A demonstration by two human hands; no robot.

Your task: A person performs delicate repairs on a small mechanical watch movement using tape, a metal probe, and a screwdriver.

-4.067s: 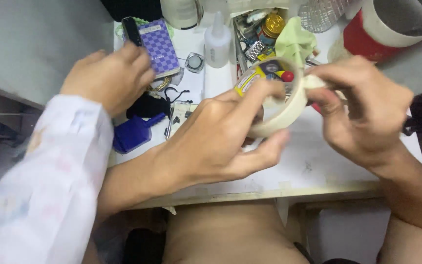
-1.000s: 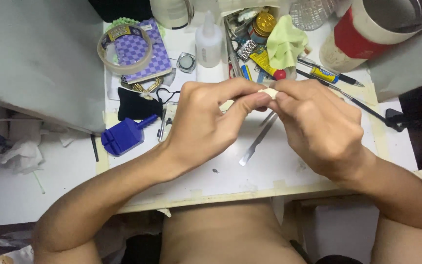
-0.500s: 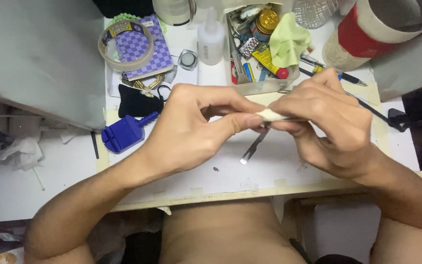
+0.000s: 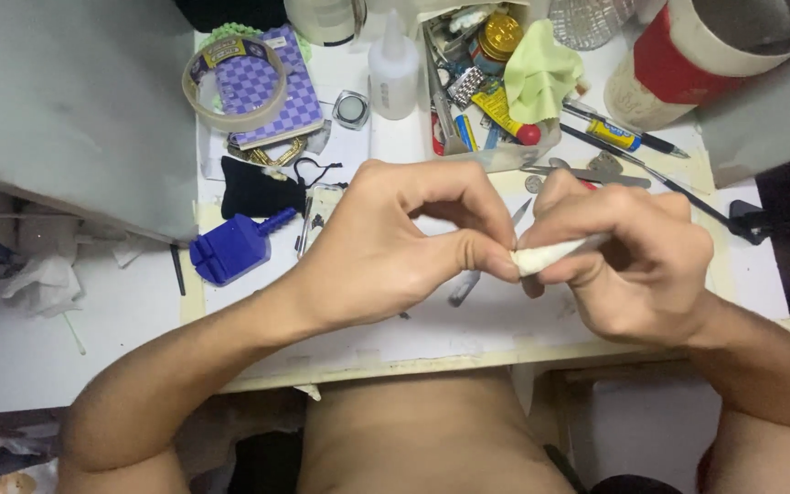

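My left hand and my right hand meet above the white work mat. Between them is a thin stick with a pale tape-wrapped tip. My right hand grips the stick and my left thumb and forefinger pinch the wrapped end. A slim metal tool lies on the mat under my hands, partly hidden.
A roll of masking tape rests on a purple checkered notebook at the back left. A blue plastic tool, a white squeeze bottle, a tray of small items, a green cloth, pens and a red-and-cream cup crowd the back.
The tape roll left my hands and now lies on the notebook. The other person's sleeved hand is gone. My hands shifted slightly while working the wrapped tip.
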